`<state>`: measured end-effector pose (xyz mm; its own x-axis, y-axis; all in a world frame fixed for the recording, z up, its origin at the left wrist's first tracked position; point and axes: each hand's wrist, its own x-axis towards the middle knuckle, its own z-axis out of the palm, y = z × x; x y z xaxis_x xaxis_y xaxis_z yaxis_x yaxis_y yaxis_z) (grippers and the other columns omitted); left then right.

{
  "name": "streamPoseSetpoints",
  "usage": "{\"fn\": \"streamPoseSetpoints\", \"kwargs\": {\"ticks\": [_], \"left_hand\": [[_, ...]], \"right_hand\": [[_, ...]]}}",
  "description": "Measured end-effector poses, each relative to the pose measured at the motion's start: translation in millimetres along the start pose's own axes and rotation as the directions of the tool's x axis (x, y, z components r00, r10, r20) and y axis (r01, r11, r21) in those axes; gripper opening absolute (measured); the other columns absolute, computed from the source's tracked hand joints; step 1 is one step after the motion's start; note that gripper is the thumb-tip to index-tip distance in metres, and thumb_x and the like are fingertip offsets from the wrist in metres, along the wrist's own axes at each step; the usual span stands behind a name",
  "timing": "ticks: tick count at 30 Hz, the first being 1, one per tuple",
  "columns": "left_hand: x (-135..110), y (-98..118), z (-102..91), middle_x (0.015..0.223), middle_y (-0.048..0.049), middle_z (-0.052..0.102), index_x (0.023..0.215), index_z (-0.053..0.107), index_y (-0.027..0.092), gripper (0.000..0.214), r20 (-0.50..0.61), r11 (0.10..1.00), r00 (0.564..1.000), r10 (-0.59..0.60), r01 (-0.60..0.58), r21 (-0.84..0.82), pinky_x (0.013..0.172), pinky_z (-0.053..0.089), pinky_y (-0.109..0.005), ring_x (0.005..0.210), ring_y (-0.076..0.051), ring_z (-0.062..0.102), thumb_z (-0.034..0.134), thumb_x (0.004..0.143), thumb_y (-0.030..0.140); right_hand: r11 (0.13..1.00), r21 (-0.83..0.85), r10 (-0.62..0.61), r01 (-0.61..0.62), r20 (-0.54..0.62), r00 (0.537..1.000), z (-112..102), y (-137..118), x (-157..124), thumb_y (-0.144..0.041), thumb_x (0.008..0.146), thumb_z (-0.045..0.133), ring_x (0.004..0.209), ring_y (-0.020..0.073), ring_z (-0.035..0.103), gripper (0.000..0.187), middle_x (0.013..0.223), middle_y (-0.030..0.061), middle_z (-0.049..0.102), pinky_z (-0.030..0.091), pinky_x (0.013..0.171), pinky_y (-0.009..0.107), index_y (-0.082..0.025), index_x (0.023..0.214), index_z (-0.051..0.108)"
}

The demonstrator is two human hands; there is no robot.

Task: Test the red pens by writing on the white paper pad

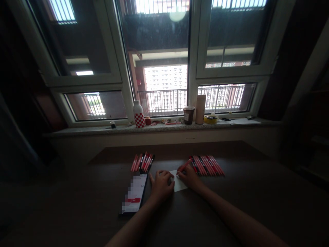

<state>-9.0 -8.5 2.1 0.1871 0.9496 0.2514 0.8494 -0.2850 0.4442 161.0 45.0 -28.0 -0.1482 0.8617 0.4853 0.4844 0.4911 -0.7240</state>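
A small sheet of pale paper [180, 185] lies on the dark table between my two hands. My right hand [189, 175] pinches a red pen [185, 166], its tip down at the paper's upper part. Resting on the table, my left hand [162, 184] touches the paper's left edge, fingers spread and slightly curled. Left of that hand lies a phone [135, 195] with a lit screen. Several red and black pens [142, 162] lie in a row beyond the phone. A second row of pens [207, 165] sits just right of my right hand.
Behind the table [102, 219] runs a window sill [164, 128]. On it stand a white bottle with red checks [139, 116], a dark drink cup [189, 115], a tan cylinder [200, 109] and a yellow tape roll [210, 119]. Papers [244, 121] lie at its right end.
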Motion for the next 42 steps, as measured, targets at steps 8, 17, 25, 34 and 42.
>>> {"fn": "streamPoseSetpoints", "kwargs": {"ticks": [8,17,25,34,42], "left_hand": [[-0.2,2.0,-2.0,0.117,-0.0003,0.063,0.1,0.064,0.033,0.023,0.027,0.998,1.0,-0.006,0.004,0.069,0.106,0.002,-0.071,0.12,-0.027,0.041,0.052,0.08,0.037],[0.9,0.7,-1.4,0.115,-0.0008,0.063,0.098,0.065,0.032,0.022,0.024,0.998,1.0,-0.008,0.006,0.057,0.105,0.001,-0.071,0.119,-0.027,0.041,0.053,0.08,0.036],[0.6,0.3,0.7,0.114,-0.0009,0.064,0.097,0.065,0.032,0.022,0.003,0.999,1.0,-0.013,0.012,0.033,0.105,-0.001,-0.071,0.119,-0.027,0.042,0.053,0.079,0.036],[0.5,1.2,-0.5,0.115,-0.0006,0.063,0.099,0.064,0.032,0.023,0.019,0.997,1.0,-0.014,0.013,0.07,0.106,0.002,-0.07,0.12,-0.027,0.041,0.052,0.08,0.036],[-0.3,0.3,0.6,0.114,-0.0004,0.063,0.098,0.064,0.032,0.022,-0.002,0.999,1.0,-0.004,0.004,0.044,0.105,0.0,-0.071,0.12,-0.027,0.041,0.053,0.08,0.036]], "right_hand": [[1.0,0.02,-0.01,0.011,-0.045,0.999,0.3,2.3,0.0,-0.016,0.072,0.056,0.082,0.0196,0.057,0.008,0.082,0.0052,0.06,0.046,0.078,0.032,-0.017,0.073,0.065],[1.0,0.013,-0.001,0.002,-0.065,0.998,0.3,3.3,0.0,-0.018,0.073,0.057,0.083,0.0206,0.057,0.007,0.083,0.0065,0.06,0.046,0.079,0.034,-0.016,0.073,0.063],[1.0,0.021,0.003,-0.001,-0.097,0.995,-0.7,4.4,0.3,-0.017,0.072,0.057,0.083,0.0206,0.057,0.005,0.082,0.0065,0.06,0.045,0.079,0.034,-0.016,0.072,0.062],[1.0,0.014,0.013,-0.011,-0.11,0.994,0.4,6.5,0.5,-0.016,0.072,0.056,0.081,0.0198,0.056,0.006,0.082,0.0064,0.058,0.045,0.078,0.033,-0.016,0.073,0.062],[0.999,0.043,0.034,-0.029,-0.113,0.993,-0.5,10.1,0.6,-0.022,0.075,0.055,0.081,0.02,0.057,0.008,0.082,0.0065,0.06,0.045,0.077,0.033,-0.016,0.076,0.061]]}}
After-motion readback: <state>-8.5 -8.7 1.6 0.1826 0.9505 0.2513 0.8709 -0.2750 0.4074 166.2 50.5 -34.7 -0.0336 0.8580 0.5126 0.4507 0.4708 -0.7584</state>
